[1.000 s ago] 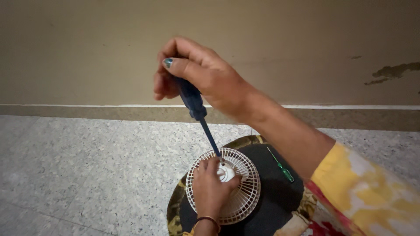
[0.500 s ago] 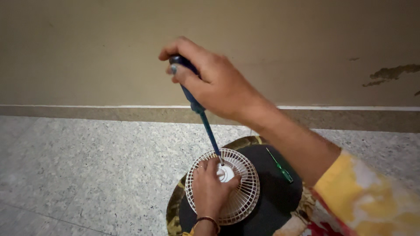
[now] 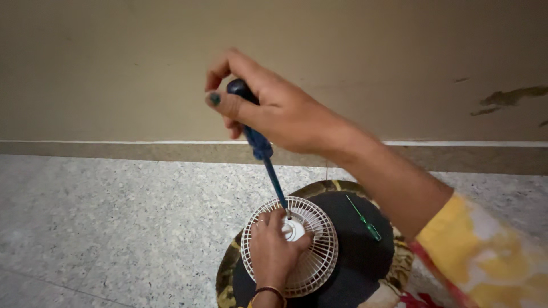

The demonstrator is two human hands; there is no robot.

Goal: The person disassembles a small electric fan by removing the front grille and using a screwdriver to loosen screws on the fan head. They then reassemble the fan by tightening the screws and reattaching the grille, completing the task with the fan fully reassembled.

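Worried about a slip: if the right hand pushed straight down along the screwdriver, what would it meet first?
Probably the left hand on the white fan grille; the screwdriver tip sits beside its fingers.
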